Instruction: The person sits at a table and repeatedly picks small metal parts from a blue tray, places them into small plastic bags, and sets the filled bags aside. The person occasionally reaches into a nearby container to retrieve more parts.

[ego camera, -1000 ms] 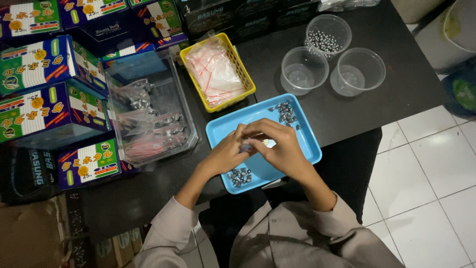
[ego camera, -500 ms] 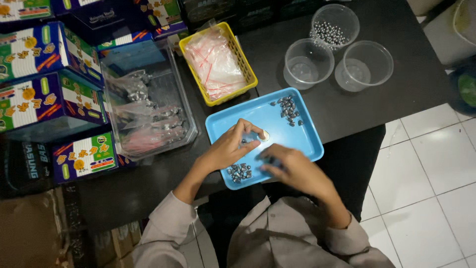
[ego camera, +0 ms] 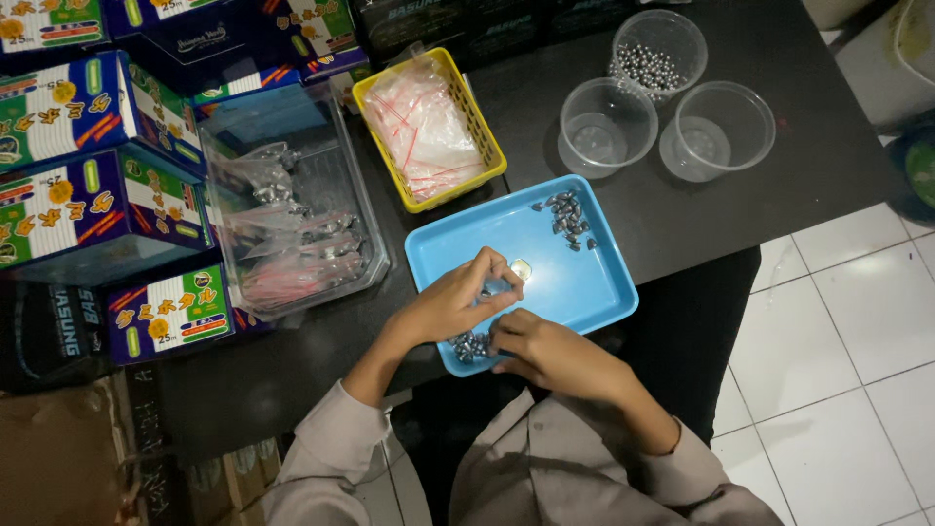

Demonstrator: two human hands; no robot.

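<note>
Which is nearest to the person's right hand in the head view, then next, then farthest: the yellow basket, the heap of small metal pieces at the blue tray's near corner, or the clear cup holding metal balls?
1. Heap of small metal pieces, touching the right hand at the blue tray's near corner.
2. Yellow basket, up and to the left.
3. Clear cup with metal balls, at the far right.

Dim overhead light, dark table (ego camera: 779, 185) swallowing detail, white floor tiles (ego camera: 847, 331) brighter, slight softness throughout

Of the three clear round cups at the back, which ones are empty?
Two are empty: the left cup and right cup show bare bottoms. The rear cup holds small metal balls.
</note>
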